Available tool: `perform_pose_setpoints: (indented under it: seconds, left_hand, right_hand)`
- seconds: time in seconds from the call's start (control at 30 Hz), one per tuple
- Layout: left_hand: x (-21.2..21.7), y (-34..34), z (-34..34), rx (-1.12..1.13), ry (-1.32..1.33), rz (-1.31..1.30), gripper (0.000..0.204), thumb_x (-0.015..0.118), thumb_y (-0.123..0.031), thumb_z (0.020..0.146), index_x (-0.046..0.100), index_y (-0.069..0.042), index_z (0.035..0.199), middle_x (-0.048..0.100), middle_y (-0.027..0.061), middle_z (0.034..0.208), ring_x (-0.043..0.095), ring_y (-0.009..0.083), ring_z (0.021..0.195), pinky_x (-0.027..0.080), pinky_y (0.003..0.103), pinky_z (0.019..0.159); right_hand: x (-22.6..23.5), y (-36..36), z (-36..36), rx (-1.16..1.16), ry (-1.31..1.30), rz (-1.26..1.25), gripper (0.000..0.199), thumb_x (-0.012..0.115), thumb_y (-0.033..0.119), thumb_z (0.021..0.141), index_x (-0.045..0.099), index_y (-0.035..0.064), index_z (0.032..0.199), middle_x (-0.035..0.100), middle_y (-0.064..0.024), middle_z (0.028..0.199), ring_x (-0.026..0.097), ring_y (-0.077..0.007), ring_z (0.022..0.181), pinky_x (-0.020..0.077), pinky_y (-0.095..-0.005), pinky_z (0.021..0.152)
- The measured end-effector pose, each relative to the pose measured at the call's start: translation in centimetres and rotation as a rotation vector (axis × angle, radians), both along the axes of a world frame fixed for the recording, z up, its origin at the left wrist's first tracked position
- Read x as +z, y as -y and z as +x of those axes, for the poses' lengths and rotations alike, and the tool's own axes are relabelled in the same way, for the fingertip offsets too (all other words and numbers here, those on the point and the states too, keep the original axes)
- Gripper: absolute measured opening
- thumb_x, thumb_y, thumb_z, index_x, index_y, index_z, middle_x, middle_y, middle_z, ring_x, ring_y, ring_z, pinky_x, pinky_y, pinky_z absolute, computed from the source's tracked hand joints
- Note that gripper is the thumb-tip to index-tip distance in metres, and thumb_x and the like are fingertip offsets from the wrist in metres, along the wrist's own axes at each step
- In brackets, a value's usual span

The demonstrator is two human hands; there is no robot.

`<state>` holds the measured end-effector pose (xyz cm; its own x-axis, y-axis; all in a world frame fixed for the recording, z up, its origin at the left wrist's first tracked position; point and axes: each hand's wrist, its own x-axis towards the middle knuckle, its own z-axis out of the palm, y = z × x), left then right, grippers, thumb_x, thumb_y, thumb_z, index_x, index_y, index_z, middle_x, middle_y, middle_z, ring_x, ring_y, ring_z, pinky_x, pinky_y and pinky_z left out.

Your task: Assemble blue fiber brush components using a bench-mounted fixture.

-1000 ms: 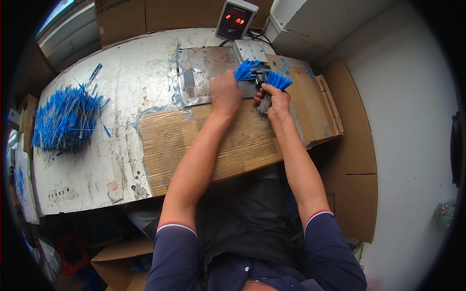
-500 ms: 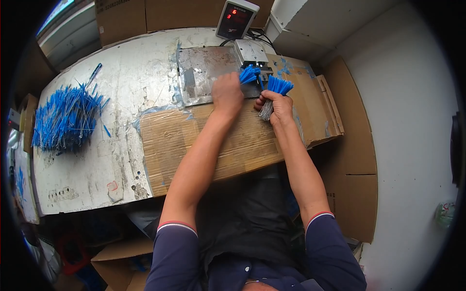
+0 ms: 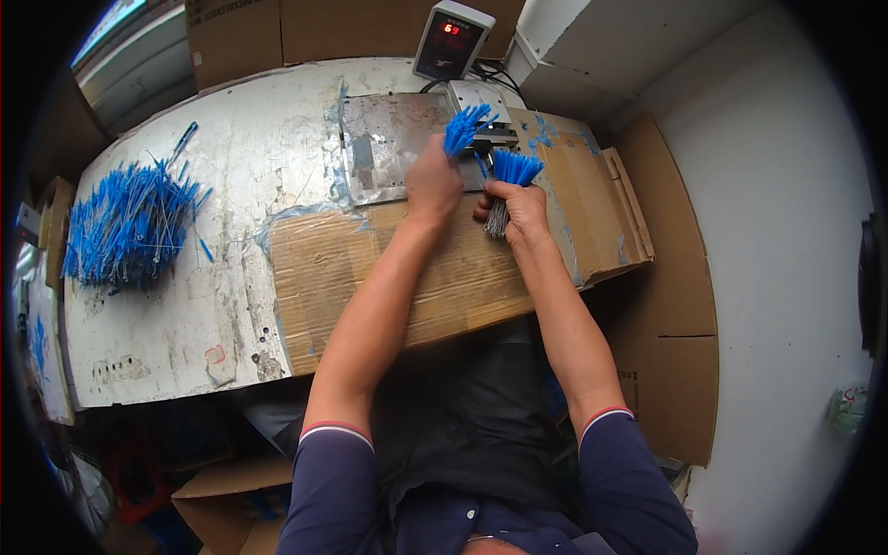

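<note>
Desk [image 3: 222, 314], white and scuffed, spreads out to the left of the left grip [image 3: 433, 185]. Brown cardboard sheet [image 3: 319, 268] covers it on the near side of both grips, and a worn metal plate [image 3: 388, 120] lies just beyond the left one. Well to the left, the heap of blue-tipped wire pieces [image 3: 129, 227] is unchanged from half a second ago. Beyond the grips, the display [image 3: 453, 42] now shows different red digits. Left grip is clamped on a blue bundle [image 3: 465, 129], which pointed sideways before and now tilts upward. Right grip [image 3: 520, 208] has shifted left; it is closed around a fanned bundle [image 3: 515, 168], blue tips above the fingers, grey wire ends below. Between the two bundles, a single blue strand [image 3: 481, 165] has moved left too.
</note>
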<state>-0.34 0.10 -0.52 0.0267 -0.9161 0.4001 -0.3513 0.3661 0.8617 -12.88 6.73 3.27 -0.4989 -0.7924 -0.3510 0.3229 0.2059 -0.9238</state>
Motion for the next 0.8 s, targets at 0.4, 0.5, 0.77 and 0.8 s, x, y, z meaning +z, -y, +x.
perform_pose_setpoints:
  seconds: [0.4, 0.5, 0.77, 0.8]
  left_hand:
    - [-0.8, 1.8, 0.9, 0.147, -0.475, 0.054, 0.012, 0.062, -0.011, 0.098, 0.062, -0.003, 0.107, 0.066, 0.005, 0.078, 0.06, 0.0116, 0.059, 0.049, 0.03, 0.055]
    - [-0.4, 1.2, 0.6, -0.076, -0.534, 0.139, 0.01, 0.062, -0.009, 0.098, 0.062, -0.003, 0.107, 0.065, 0.0028, 0.077, 0.056, 0.0073, 0.057, 0.046, 0.024, 0.05]
    - [0.4, -0.1, 0.0, -0.338, -0.494, 0.223, 0.009, 0.062, -0.006, 0.097, 0.062, -0.003, 0.106, 0.067, 0.0028, 0.079, 0.057, 0.0069, 0.056, 0.047, 0.025, 0.051]
    - [0.3, -0.1, 0.0, -0.34, -0.505, 0.236, 0.009, 0.062, -0.007, 0.098, 0.062, -0.003, 0.105, 0.069, 0.0036, 0.08, 0.059, 0.0077, 0.057, 0.048, 0.025, 0.051]
  right_hand:
    - [-0.9, -0.5, -0.7, -0.227, 0.028, -0.331, 0.007, 0.071, -0.002, 0.083, 0.065, -0.0013, 0.087, 0.069, -0.0119, 0.079, 0.07, -0.0235, 0.065, 0.0616, -0.0382, 0.057]
    - [-0.1, -0.7, -1.0, -0.034, -0.183, -0.279, 0.012, 0.076, 0.001, 0.082, 0.068, -0.0008, 0.091, 0.069, -0.0081, 0.079, 0.066, -0.0168, 0.062, 0.055, -0.0304, 0.053]
    - [0.2, -0.8, 0.3, 0.242, -0.264, -0.248, 0.021, 0.079, -0.002, 0.077, 0.07, 0.0001, 0.095, 0.07, -0.0041, 0.082, 0.062, -0.0107, 0.064, 0.0479, -0.0245, 0.055]
    - [0.0, -0.8, 0.3, 0.223, -0.252, -0.264, 0.02, 0.08, 0.0, 0.076, 0.068, -0.0006, 0.093, 0.069, -0.0055, 0.079, 0.061, -0.0117, 0.057, 0.0472, -0.0249, 0.048]
